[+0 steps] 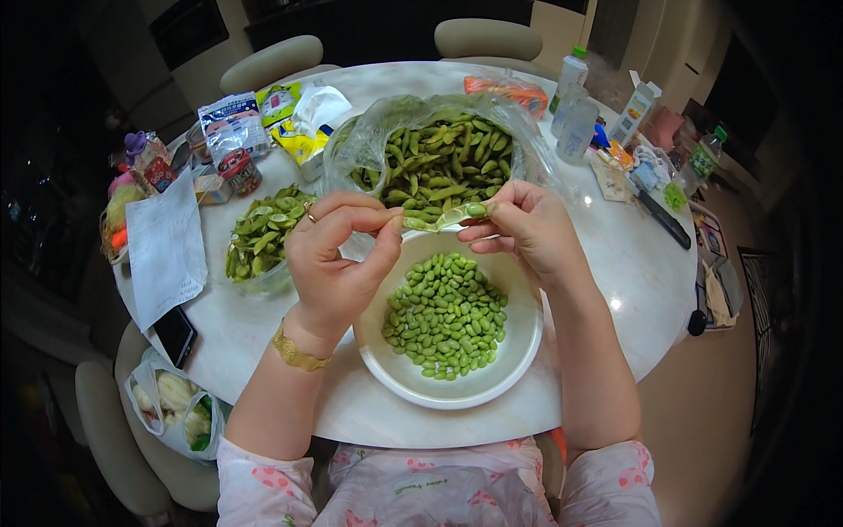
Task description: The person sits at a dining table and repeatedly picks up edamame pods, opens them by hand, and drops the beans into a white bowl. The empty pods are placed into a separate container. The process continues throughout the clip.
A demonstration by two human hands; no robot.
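Observation:
A split edamame pod (450, 217) is stretched between my two hands above the far rim of a white bowl (454, 399). My left hand (346, 250) pinches one end between thumb and forefinger. The other end is in my right hand (527, 227), where a green bean shows in the pod by the thumb. Shelled green beans (448, 316) lie heaped in the bowl. Beyond my hands, a clear plastic bag (355, 148) holds many whole pods (454, 155). Left of my left hand, a clear container (263, 284) is piled with opened pods (267, 227).
Packets (235, 122), a candy jar (239, 172) and a sheet of paper (164, 247) crowd the left side. A phone (175, 336) lies at the left edge. On the right are plastic cups (573, 128), bottles (570, 76) and a black-handled knife (664, 221).

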